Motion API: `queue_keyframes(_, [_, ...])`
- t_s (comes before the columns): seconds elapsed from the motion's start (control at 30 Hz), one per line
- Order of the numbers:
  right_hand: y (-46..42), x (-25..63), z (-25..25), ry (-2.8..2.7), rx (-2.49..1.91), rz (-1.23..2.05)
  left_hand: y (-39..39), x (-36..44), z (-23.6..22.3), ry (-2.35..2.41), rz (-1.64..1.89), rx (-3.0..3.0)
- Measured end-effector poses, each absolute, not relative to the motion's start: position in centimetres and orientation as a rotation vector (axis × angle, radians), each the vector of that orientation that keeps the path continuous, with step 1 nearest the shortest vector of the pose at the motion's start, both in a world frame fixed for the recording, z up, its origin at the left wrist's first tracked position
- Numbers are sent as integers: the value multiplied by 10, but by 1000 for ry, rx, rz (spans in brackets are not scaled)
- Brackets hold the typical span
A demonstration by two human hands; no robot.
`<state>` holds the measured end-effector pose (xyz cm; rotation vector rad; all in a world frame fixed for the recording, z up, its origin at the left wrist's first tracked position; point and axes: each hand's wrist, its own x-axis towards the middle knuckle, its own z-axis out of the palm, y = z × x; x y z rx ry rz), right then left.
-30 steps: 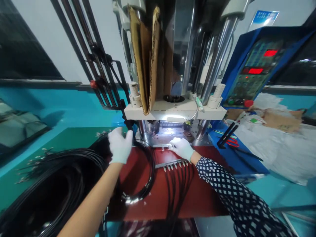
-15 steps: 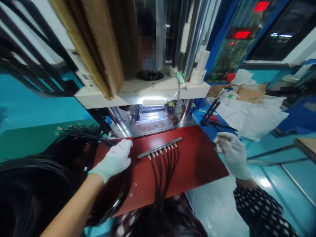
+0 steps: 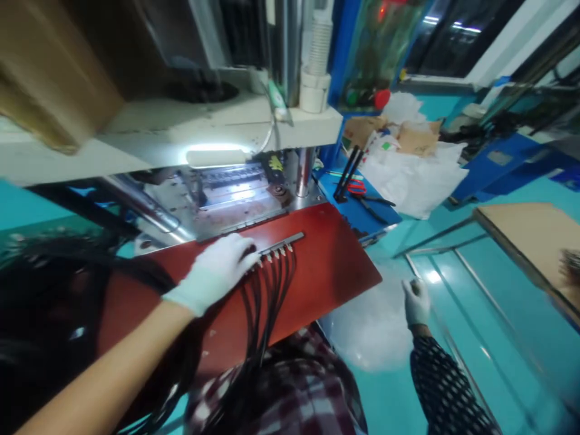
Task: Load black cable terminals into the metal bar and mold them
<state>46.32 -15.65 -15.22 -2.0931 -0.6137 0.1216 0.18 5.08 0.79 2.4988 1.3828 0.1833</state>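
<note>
My left hand (image 3: 220,269), in a white glove, is closed over the left end of a narrow metal bar (image 3: 294,237) lying on a red board (image 3: 339,260). Its thumb and fingers hide that end. Black cables (image 3: 272,290) with metal tips sit in a row along the bar and hang down over the board's front edge onto my lap. My right hand (image 3: 415,302), also gloved, is off to the right over the floor, away from the board. Its fingers are curled together, and whatever they may hold is too small to make out.
Behind the board is a press with a lit metal bed (image 3: 235,193) under a lamp (image 3: 217,157). On a blue surface (image 3: 362,211) lie red-handled pliers (image 3: 357,187). White bags (image 3: 417,175) stand beyond. A table (image 3: 525,235) is at right; dark cable bundles (image 3: 54,290) at left.
My left hand has gone from beside the bar onto its left end. My right hand has swung farther out and down, away from the board. The view has turned to the right.
</note>
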Motion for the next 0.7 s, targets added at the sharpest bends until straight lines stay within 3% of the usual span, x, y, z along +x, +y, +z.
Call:
queue_keyframes(0.1, [-124,452,-110,-666,-1917,36,57,27,0,1388,88,2526])
queue_keyframes(0.2, [-93,402,-59,-969,-1739,157,51,35,-2,1380,55,2582])
queue_keyframes(0.3, [-62,332,-26,-1133,-1501,733,54,32,-1,1375,101,2563])
queue_keyframes(0.4, [-35,268,-15,-889,-1041,1529,77,25,9,1334,330,2500])
queue_keyframes(0.5, [-27,216,-14,-710,-656,2100,107,21,29,1266,595,2532])
queue_keyframes(0.6, [-42,174,-20,-606,-511,2415,123,20,41,1219,709,2595])
queue_keyframes(0.7, [-59,148,-28,-706,-439,2434,127,21,34,1190,659,2647])
